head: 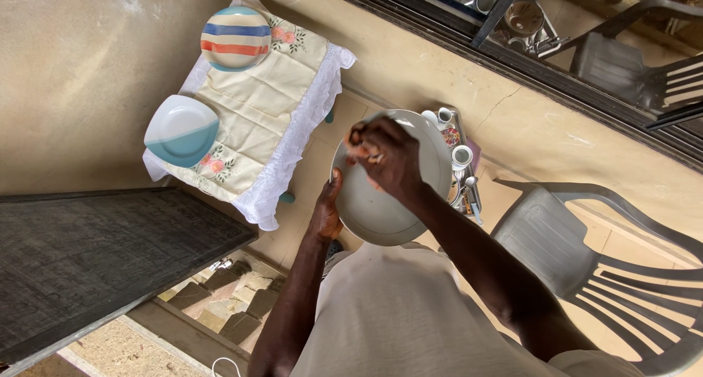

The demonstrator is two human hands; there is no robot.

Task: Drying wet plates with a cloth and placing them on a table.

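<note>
Over the floor, mid-frame: left hand [327,205] grips grey plate [381,208] by its left rim, thumb on edge. Right hand [384,157] sits on the plate face, fingers curled tight around something small, can't tell what. Behind, on the clothed counter [256,113]: striped plate [236,38], blue-white plate [181,129].

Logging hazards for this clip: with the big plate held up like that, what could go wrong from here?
1. The grey plate is held in the air by its edge in the left hand while the right hand presses on its face; it could slip and break on the tiled floor.
2. A tray of cups sits right below, so a fall might hit it.
3. The striped plate overhangs the small table's edge and could be knocked off.
</note>
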